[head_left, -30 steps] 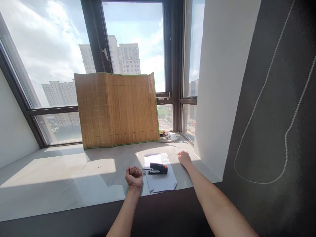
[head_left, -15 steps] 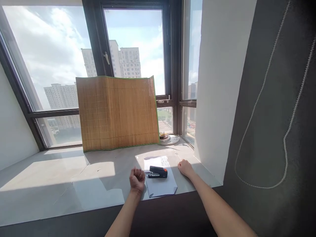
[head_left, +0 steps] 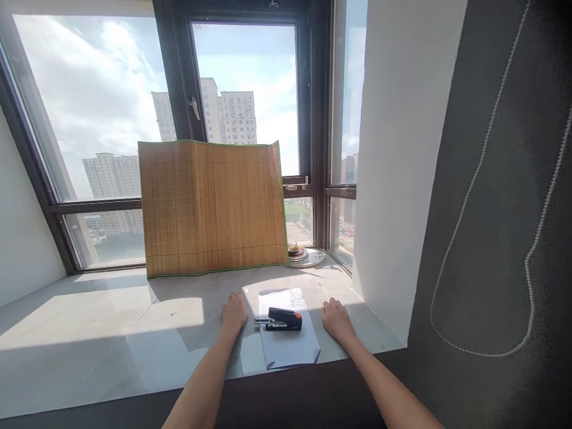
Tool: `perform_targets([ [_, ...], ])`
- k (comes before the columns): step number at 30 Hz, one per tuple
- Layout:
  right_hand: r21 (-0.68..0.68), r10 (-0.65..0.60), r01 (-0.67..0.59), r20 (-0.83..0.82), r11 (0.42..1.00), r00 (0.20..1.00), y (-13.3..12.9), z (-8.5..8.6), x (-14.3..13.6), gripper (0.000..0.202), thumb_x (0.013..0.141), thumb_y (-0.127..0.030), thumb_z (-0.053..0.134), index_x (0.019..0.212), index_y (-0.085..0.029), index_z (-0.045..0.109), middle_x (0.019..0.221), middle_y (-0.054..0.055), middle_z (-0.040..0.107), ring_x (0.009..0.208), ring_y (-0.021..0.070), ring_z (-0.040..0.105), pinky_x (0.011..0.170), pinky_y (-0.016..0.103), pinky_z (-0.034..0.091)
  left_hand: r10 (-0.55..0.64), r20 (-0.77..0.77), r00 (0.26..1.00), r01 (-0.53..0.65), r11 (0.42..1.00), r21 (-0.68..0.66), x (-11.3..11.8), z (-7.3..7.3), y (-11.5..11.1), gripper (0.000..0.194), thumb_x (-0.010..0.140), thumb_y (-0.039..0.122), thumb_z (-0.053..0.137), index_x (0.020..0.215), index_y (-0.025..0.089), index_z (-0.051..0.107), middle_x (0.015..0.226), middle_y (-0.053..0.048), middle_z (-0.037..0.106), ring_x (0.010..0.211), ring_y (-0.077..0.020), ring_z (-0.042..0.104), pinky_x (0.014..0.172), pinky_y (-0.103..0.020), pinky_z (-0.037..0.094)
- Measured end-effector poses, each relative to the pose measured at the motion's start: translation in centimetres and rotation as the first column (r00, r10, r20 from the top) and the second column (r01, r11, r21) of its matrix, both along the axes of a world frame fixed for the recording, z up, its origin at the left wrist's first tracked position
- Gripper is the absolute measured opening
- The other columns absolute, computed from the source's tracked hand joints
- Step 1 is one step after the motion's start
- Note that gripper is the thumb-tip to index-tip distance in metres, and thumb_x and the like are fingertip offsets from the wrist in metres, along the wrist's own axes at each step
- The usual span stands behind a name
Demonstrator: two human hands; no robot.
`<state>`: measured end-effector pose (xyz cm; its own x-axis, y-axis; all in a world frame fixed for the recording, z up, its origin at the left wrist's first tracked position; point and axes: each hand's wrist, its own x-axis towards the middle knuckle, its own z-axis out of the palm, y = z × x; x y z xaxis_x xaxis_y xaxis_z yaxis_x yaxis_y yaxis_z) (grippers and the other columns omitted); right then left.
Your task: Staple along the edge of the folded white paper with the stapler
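Observation:
On the white sill lies a folded sheet of white paper with a small patch of print near its top right. A black stapler with an orange-red spot rests on this paper, and its metal part sticks out to the left. Left of the paper, my left hand lies palm down on the sill, fingers a little apart and holding nothing. My right hand rests on the sill to the right of the paper, fingers loosely bent and slightly apart. Neither hand touches the stapler.
A bamboo mat with green edging leans against the window behind the paper. Stacked round plates or lids stand by its right end. The sill's front edge runs below my hands. A beaded cord hangs at the right.
My left hand has gone from a raised fist beside the stapler to lying flat farther left. The right hand's fingers have loosened. The stapler's metal end now shows fully.

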<state>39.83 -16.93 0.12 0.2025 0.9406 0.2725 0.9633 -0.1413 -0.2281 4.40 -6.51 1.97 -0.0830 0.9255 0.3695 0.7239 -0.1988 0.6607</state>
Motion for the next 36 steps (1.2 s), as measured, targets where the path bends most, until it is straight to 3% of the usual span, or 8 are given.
perform_targets([
  [5, 0.026, 0.004, -0.004, -0.011, 1.000, 1.000, 0.1, -0.3, 0.1, 0.032, 0.103, -0.020, 0.041, 0.101, -0.013, 0.071, 0.115, 0.019, 0.065, 0.112, 0.0298, 0.058, 0.095, 0.038, 0.038, -0.150, -0.344, 0.927, 0.139, 0.989, -0.059, 0.3, -0.4, 2.9, 0.046, 0.095, 0.009, 0.040, 0.136, 0.014, 0.063, 0.157, -0.022, 0.049, 0.145, -0.0349, 0.046, 0.117, -0.054, 0.034],
  [9, 0.030, 0.007, -0.006, -0.029, 1.000, 1.000, 0.0, -0.2, 0.1, 0.032, 0.103, -0.021, 0.040, 0.098, -0.014, 0.071, 0.112, 0.018, 0.065, 0.110, 0.0288, 0.058, 0.095, 0.037, 0.038, -0.167, -0.478, 0.862, 0.147, 0.986, -0.079, 0.5, -0.8, 3.5, 0.046, 0.094, 0.003, 0.040, 0.126, 0.018, 0.068, 0.144, -0.020, 0.062, 0.137, -0.0310, 0.057, 0.110, -0.047, 0.043],
  [14, 0.034, 0.003, -0.002, -0.034, 0.999, 0.999, 0.0, 0.0, 0.0, 0.031, 0.103, -0.020, 0.042, 0.101, -0.012, 0.071, 0.113, 0.018, 0.066, 0.111, 0.0291, 0.058, 0.095, 0.038, 0.038, -0.131, -0.475, 0.870, 0.136, 0.990, -0.024, 0.0, -2.4, -0.7, 0.033, 0.099, 0.008, 0.036, 0.104, 0.015, 0.068, 0.110, -0.018, 0.071, 0.108, -0.0293, 0.068, 0.091, -0.039, 0.050],
  [19, 0.019, 0.002, -0.001, -0.051, 1.000, 0.999, 0.0, 0.2, -0.1, 0.031, 0.103, -0.020, 0.042, 0.103, -0.012, 0.072, 0.116, 0.019, 0.065, 0.114, 0.0299, 0.057, 0.096, 0.039, 0.039, -0.060, -0.504, 0.862, 0.138, 0.983, 0.119, -0.6, -3.0, -4.1, 0.029, 0.098, 0.011, 0.039, 0.104, 0.015, 0.066, 0.116, -0.018, 0.065, 0.107, -0.0294, 0.066, 0.092, -0.040, 0.051],
  [24, 0.041, 0.003, -0.001, -0.045, 0.999, 0.999, 0.2, -0.2, 0.0, 0.032, 0.102, -0.019, 0.042, 0.100, -0.013, 0.073, 0.114, 0.018, 0.066, 0.113, 0.0297, 0.058, 0.096, 0.039, 0.039, 0.067, -0.520, 0.851, -0.014, 0.994, 0.105, -0.2, -3.2, -1.3, 0.046, 0.093, 0.014, 0.048, 0.137, 0.007, 0.060, 0.150, -0.028, 0.051, 0.139, -0.0394, 0.051, 0.110, -0.053, 0.045],
  [28, 0.062, -0.004, 0.007, -0.047, 0.998, 0.999, 0.3, -0.4, 0.0, 0.032, 0.102, -0.020, 0.042, 0.099, -0.014, 0.073, 0.112, 0.017, 0.067, 0.112, 0.0294, 0.059, 0.096, 0.039, 0.040, -0.008, -0.528, 0.849, 0.016, 1.000, 0.010, 0.0, -3.7, 1.5, 0.058, 0.095, 0.016, 0.044, 0.153, 0.015, 0.051, 0.164, -0.023, 0.039, 0.149, -0.0394, 0.041, 0.113, -0.061, 0.042],
  [33, 0.068, -0.003, 0.006, -0.048, 0.998, 0.999, 0.3, -0.3, 0.0, 0.031, 0.102, -0.020, 0.043, 0.099, -0.014, 0.073, 0.113, 0.017, 0.067, 0.113, 0.0294, 0.059, 0.097, 0.039, 0.040, -0.084, -0.557, 0.827, 0.100, 0.995, -0.001, -0.4, -3.3, 3.4, 0.060, 0.097, 0.014, 0.039, 0.156, 0.016, 0.047, 0.170, -0.021, 0.030, 0.154, -0.0376, 0.035, 0.114, -0.062, 0.040],
  [36, 0.065, -0.004, 0.008, -0.054, 0.998, 0.999, 0.3, -0.3, 0.0, 0.032, 0.102, -0.019, 0.042, 0.098, -0.014, 0.073, 0.112, 0.017, 0.067, 0.112, 0.0294, 0.059, 0.097, 0.039, 0.041, -0.083, -0.535, 0.840, 0.107, 0.994, 0.014, -0.4, -2.5, 4.6, 0.051, 0.097, 0.016, 0.040, 0.146, 0.012, 0.056, 0.166, -0.023, 0.037, 0.151, -0.0365, 0.041, 0.115, -0.056, 0.041],
])
